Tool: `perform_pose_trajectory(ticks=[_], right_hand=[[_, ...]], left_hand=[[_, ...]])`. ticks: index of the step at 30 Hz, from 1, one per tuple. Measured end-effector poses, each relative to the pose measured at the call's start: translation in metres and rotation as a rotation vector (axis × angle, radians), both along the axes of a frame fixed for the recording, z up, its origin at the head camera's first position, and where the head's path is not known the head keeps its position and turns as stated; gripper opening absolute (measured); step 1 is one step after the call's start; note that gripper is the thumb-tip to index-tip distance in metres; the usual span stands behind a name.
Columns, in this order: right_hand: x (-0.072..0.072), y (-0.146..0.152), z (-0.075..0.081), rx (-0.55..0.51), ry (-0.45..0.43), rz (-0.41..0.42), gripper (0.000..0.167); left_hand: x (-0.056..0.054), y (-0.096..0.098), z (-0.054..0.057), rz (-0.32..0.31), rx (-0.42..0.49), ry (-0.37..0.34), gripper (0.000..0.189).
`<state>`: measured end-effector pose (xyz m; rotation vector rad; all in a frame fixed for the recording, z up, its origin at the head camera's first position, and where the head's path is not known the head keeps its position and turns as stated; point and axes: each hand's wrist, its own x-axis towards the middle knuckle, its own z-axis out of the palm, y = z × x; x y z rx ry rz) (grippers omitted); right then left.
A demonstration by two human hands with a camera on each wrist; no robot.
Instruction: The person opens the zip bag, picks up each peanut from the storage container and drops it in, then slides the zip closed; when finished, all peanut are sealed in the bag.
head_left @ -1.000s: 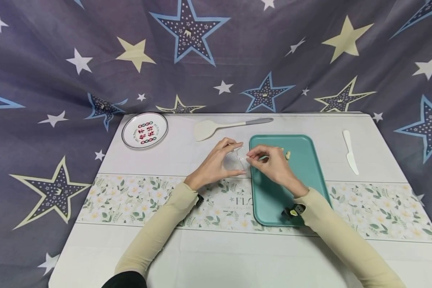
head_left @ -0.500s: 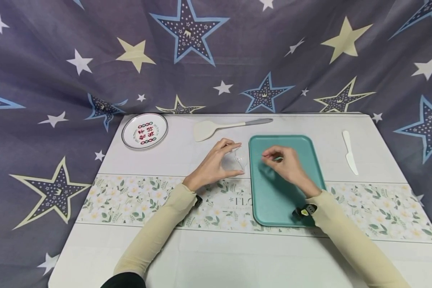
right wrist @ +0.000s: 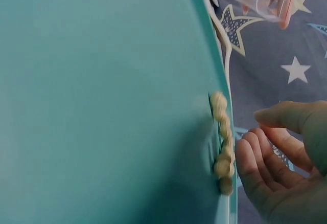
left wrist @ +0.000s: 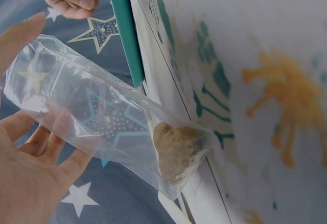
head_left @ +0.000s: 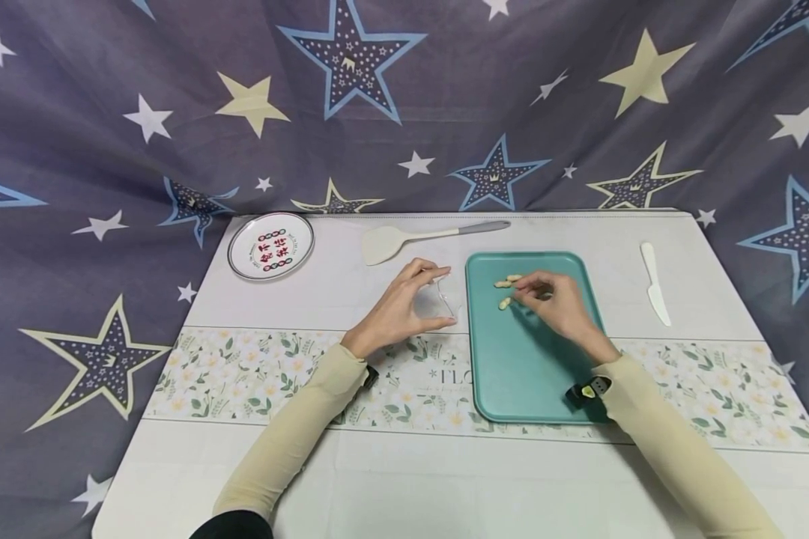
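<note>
My left hand [head_left: 399, 307] holds a clear plastic bag [head_left: 438, 298] by its mouth, thumb and fingers spread around the opening. In the left wrist view the bag [left wrist: 97, 96] stretches away from the fingers, with tan peanuts [left wrist: 176, 150] gathered at its bottom end. Above the teal tray [head_left: 535, 367] hovers my right hand [head_left: 553, 303], its fingers loosely bent and nothing visible between them. Several unshelled peanuts [head_left: 503, 284] lie on the tray close to those fingertips. In the right wrist view the peanuts [right wrist: 225, 147] appear in a row near the tray's edge.
A round white plate [head_left: 271, 245] with red lettering sits at the back left. Behind the hands lies a cream spatula [head_left: 386, 244] with a grey handle. A white knife [head_left: 654, 284] rests right of the tray. A starry curtain [head_left: 404, 97] hangs behind the table.
My right hand has drawn back from the bag's mouth, moving right over the tray to the peanuts, which now show more. The left hand stays put with the bag.
</note>
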<state>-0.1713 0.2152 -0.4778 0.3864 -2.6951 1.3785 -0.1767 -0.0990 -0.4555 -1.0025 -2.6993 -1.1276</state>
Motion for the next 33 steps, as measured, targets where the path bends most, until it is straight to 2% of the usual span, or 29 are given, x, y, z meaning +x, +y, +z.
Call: perform_pose_trajectory(ticks=[7, 18, 33], right_hand=[[-0.006, 0.016, 0.0, 0.068, 0.006, -0.039, 0.016], [-0.015, 0.029, -0.004, 0.16, -0.016, -0.146, 0.017], [-0.018, 0.034, -0.003, 0.207, -0.057, -0.116, 0.019]], left_hand=[[-0.001, -0.001, -0.001, 0.002, 0.005, 0.005, 0.084], [-0.001, -0.002, -0.001, 0.002, 0.008, 0.008, 0.083], [0.0, -0.002, 0.001, -0.004, 0.014, -0.008, 0.084]])
